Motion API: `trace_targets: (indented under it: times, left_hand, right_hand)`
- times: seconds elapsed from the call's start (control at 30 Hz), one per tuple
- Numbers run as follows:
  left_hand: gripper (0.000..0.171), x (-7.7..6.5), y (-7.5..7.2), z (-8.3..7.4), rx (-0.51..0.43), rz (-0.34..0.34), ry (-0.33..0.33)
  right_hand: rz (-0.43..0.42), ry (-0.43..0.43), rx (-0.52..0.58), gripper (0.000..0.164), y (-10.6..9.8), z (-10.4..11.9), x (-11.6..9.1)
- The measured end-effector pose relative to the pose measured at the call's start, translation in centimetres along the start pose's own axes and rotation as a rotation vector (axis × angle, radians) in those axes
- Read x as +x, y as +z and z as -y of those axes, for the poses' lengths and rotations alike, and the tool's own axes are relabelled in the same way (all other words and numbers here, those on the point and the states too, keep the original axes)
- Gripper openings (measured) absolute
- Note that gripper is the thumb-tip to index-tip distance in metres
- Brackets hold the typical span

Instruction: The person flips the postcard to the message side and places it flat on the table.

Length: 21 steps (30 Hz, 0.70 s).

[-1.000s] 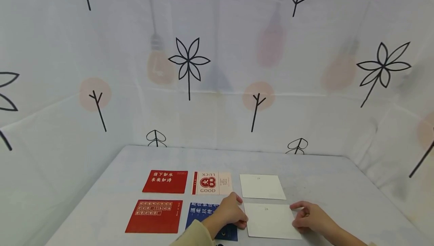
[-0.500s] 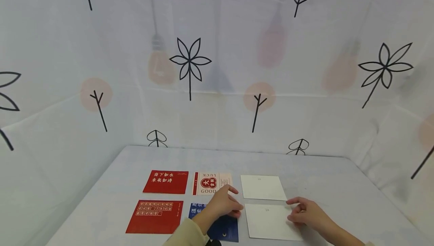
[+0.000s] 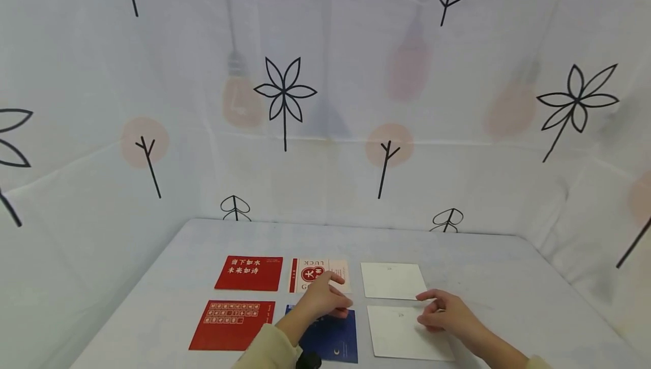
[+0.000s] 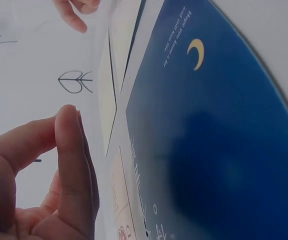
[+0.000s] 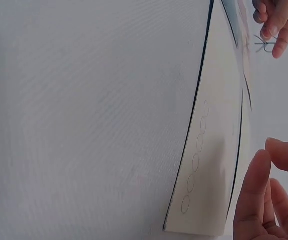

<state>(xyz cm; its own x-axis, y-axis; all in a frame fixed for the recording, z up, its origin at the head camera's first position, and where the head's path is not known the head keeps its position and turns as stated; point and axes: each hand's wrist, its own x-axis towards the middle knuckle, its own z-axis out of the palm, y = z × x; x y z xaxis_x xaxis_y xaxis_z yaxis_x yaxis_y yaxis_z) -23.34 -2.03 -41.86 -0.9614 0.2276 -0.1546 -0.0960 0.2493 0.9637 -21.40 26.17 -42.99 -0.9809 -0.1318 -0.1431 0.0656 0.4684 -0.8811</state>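
Over the top of the blue postcard (image 3: 335, 338) hovers my left hand (image 3: 320, 296), fingers loosely bent and holding nothing. It overlaps the lower part of the pale GOOD LUCK postcard (image 3: 338, 270) in the head view. The left wrist view shows the blue card's yellow moon (image 4: 197, 54) below that hand (image 4: 59, 170). My right hand (image 3: 447, 315), also holding nothing, is above the right side of the nearer white postcard (image 3: 396, 335). In the right wrist view its thumb and index fingertips are close together, beside the card (image 5: 204, 150) with a row of printed circles.
Two red postcards lie at the left, the farther one (image 3: 249, 281) with white characters and the nearer one (image 3: 229, 335) with rows of small squares. A second white postcard (image 3: 391, 279) lies behind the nearer one. Printed white cloth (image 3: 325, 177) walls the table (image 3: 483, 267).
My left hand has drawn off the nearer white card's left edge and moved left and up over the blue card. My right hand has left that card's right edge, shifting left over it.
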Motion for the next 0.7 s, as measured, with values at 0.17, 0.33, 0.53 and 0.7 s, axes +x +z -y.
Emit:
trace_targets:
  times: [0.17, 0.33, 0.53, 0.7]
  left_hand:
    - [0.044, 0.1, -0.2, 0.2, -0.002, -0.002, -0.003]
    - [0.045, 0.0, -0.7, 0.3, 0.017, -0.006, -0.002]
    - [0.045, 0.0, -1.4, 0.3, 0.030, -0.016, 0.029]
    - [0.045, 0.2, -2.3, 0.6, 0.040, -0.023, 0.035]
  right_hand:
    - [-0.005, -0.013, 0.025, 0.051, 0.8, 0.4, 0.2]
    - [-0.010, -0.028, 0.067, 0.051, 1.5, 0.7, 0.6]
    - [-0.009, -0.053, 0.120, 0.050, 2.5, 1.0, 1.0]
    - [-0.025, -0.067, 0.141, 0.049, 3.4, 1.8, 1.2]
